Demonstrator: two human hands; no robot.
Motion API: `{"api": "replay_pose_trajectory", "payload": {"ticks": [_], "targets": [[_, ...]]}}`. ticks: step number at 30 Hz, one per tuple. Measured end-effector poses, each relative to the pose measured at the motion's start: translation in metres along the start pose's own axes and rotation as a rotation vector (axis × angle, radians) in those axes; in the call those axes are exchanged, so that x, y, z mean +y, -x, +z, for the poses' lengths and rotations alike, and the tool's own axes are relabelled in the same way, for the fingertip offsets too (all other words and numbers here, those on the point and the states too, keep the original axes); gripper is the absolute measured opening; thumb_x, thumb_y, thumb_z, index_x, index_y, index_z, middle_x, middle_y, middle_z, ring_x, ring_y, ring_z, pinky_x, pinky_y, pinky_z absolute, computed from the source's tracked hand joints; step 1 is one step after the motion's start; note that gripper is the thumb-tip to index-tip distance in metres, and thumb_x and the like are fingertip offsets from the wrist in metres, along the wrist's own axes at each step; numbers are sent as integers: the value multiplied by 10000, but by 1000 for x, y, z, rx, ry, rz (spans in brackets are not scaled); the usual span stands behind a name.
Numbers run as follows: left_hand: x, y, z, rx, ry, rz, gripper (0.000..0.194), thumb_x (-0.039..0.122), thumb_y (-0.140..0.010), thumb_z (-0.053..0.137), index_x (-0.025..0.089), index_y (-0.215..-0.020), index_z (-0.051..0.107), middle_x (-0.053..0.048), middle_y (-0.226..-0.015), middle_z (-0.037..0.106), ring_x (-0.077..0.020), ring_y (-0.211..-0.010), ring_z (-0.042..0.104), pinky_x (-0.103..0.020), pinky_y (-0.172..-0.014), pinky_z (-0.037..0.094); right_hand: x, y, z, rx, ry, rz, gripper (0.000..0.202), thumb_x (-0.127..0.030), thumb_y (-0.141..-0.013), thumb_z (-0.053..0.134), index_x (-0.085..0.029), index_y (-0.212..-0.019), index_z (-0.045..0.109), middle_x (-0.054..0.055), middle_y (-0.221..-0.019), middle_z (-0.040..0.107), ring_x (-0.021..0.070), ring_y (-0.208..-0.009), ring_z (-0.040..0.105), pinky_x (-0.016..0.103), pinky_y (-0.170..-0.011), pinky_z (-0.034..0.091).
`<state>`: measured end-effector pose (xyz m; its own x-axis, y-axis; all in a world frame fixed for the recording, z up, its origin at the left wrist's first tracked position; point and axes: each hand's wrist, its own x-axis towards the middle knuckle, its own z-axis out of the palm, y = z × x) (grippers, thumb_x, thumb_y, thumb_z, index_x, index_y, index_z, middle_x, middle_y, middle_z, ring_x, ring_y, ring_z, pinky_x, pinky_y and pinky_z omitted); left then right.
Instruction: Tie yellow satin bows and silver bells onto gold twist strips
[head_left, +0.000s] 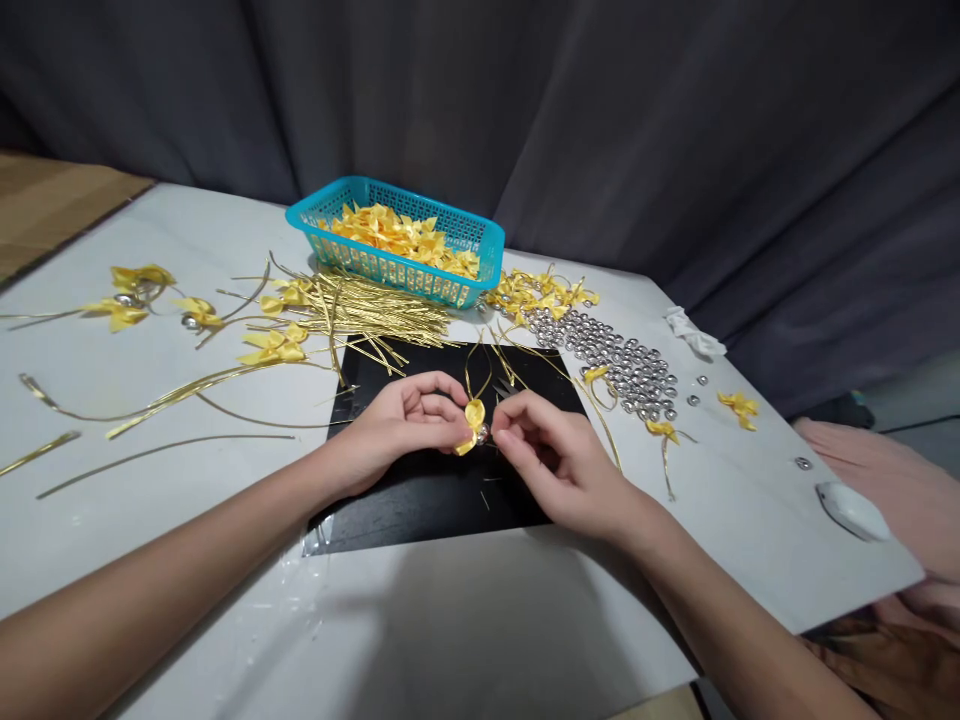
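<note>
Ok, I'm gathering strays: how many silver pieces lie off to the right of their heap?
3: one piece near the crumpled white item, a second piece close by, a third piece near the white rounded object. The yellow bow might hide others.

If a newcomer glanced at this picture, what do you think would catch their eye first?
Probably the turquoise basket of yellow ribbon pieces at the back of the white table, with gold cords bundled in front of it. Next might come the heap of silvery beads to the right, then the small yellow bow in the left hand above the black mat, the right hand close beside it.
</note>
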<state>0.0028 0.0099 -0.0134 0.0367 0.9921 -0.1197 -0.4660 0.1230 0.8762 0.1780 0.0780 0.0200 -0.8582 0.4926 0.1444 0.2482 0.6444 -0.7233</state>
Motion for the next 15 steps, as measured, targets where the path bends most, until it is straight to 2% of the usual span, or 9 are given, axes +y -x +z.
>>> {"api": "replay_pose_trajectory", "payload": {"ticks": [3,6,11,15], "targets": [[0,0,0,-11,-8,-1,225,115,-640,737,146,-785,568,35,-599,671,-62,-520,582,-151,-534,445,0,-3,1,-11,-240,175,125,-275,-859,496,-173,-932,492,-70,-600,358,62,-477,303,199,-435,241],[0,1,-1,-13,-16,6,235,109,-628,742,148,-780,567,37,-599,666,-68,-521,583,-160,-535,447,0,-7,1,-115,-438,295,243,-310,-806,569,-152,-983,516,-71,-617,381,52,-493,307,202,-450,228],[-1,1,-1,-14,-6,9,228,98,-629,738,148,-774,569,36,-600,672,-63,-520,587,-150,-536,448,0,-10,-5,-366,-571,385,290,-408,-791,612,-122,-755,580,-76,-535,362,39,-461,276,205,-416,180],[-1,1,-1,-5,-20,13,194,105,-646,733,137,-799,618,36,-615,671,-54,-542,586,-134,-544,444,3,-10,-10,-378,-675,403,346,-419,-811,590,-163,-627,448,-90,-497,308,36,-434,229,206,-397,143]]}}
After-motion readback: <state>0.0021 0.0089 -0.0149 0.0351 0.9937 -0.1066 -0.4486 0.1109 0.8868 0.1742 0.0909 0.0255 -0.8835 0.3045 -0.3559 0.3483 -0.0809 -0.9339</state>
